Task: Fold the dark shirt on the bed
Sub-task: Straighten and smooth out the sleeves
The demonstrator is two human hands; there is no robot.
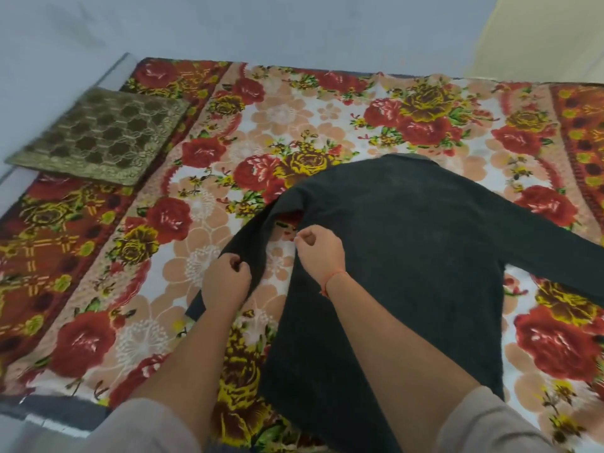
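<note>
The dark shirt (408,256) lies spread flat on the bed (202,223), collar toward the far side, hem toward me. Its left sleeve runs down and to the left, lifted slightly near the armpit; its right sleeve stretches off to the right edge. My left hand (225,282) is closed on the left sleeve partway along it. My right hand (318,250) pinches the shirt's left side edge just below the armpit. A red thread circles my right wrist.
The bed is covered by a floral blanket of red and yellow roses. A brown-gold patterned cushion (101,135) lies at the far left corner. A pale wall runs behind the bed. The near bed edge (55,410) shows at lower left.
</note>
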